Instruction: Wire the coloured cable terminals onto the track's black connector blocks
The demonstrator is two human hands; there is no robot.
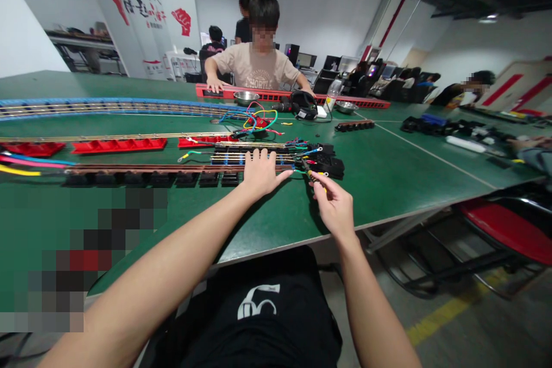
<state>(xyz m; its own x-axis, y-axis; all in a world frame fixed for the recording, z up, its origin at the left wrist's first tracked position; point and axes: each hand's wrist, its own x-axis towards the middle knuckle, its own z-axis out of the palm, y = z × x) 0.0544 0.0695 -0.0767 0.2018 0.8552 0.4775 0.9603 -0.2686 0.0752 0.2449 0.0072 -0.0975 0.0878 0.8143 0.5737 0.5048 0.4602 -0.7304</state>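
My left hand [260,172] lies flat, fingers stretched across a long assembly of brown and copper-coloured rails [142,168] in black holders, its thumb pointing right. At the right end of these rails is a black end block [331,164] with several short coloured wires and ring terminals. My right hand [334,201] is closed around a slim hand tool [310,173] with black and yellow parts; its tip reaches the wire ends beside the block. The grip hides most of the tool, so its exact kind cannot be made out.
Red holders [119,145] and a blue curved rail [107,108] lie behind. A person [261,63] opposite touches a long red rail [357,101]. Metal bowls [246,97], a bottle [333,95] and a short brown-black piece [354,125] share the green table [388,184]. A red chair [509,230] stands right.
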